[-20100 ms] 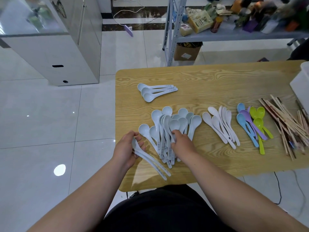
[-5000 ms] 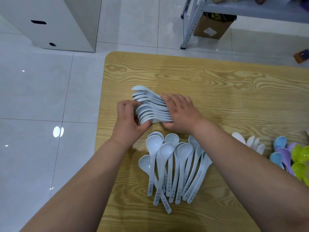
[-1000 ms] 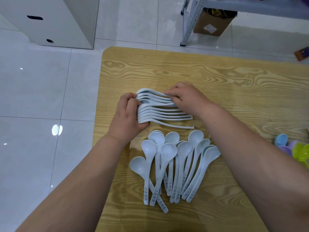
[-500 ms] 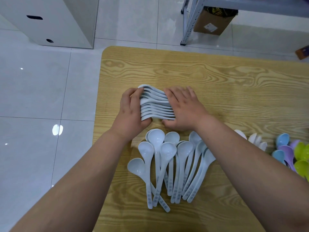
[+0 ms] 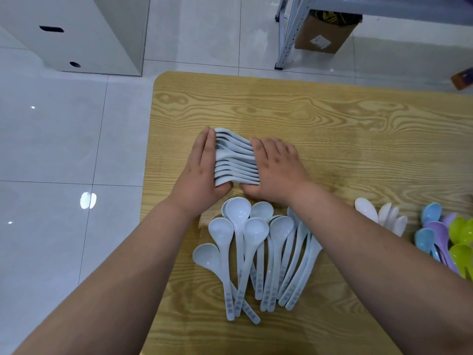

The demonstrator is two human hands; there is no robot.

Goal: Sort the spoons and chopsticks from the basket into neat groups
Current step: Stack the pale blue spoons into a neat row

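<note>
Both open, the left hand [image 5: 202, 172] and right hand [image 5: 277, 170] press straight fingers against opposite ends of the nested spoons [image 5: 235, 160] on the table [image 5: 345, 119], seemingly squaring them into a neat group.

Pale blue-grey stacked spoons [image 5: 235, 160] at centre; the spread spoons [image 5: 256, 247] near them are lighter blue with grey print along the handles. Table [image 5: 332, 119]: light yellow wood with darker swirling grain. At right, white spoons [image 5: 367, 210], sky-blue spoons [image 5: 432, 213], lilac spoons [image 5: 437, 233] and lime-green spoons [image 5: 460, 230]; at left, glossy pale grey floor tiles [image 5: 64, 149].
</note>
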